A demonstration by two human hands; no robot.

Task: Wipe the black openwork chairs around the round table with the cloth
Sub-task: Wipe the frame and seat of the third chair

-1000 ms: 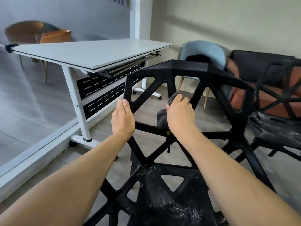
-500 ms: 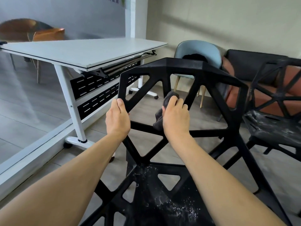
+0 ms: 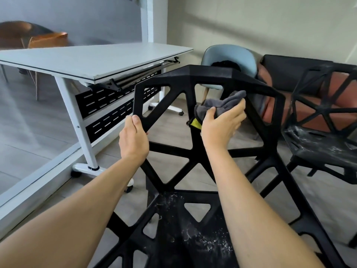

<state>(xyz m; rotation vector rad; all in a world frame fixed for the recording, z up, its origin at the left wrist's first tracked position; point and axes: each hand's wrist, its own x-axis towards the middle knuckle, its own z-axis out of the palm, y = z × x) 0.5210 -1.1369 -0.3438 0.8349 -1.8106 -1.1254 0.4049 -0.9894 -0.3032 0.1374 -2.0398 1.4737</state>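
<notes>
A black openwork chair (image 3: 210, 77) stands right in front of me, its backrest facing me and its seat speckled with white dust. My left hand (image 3: 134, 141) grips the lower left strut of the backrest. My right hand (image 3: 222, 122) holds a bunched grey cloth (image 3: 222, 105) with a yellow tag, pressed against a strut just under the backrest's top rail. A second black openwork chair (image 3: 320, 117) stands to the right, its seat dusty too.
A white folding table (image 3: 92, 60) on castors stands to the left beside a glass partition (image 3: 29, 136). Behind the chairs are a light blue chair (image 3: 229, 57) and a dark sofa with reddish cushions (image 3: 289, 74). Orange chairs (image 3: 48, 38) show beyond the glass.
My right hand has lifted the cloth off the middle strut and carried it up and to the right, under the top rail. My left hand keeps its grip on the backrest.
</notes>
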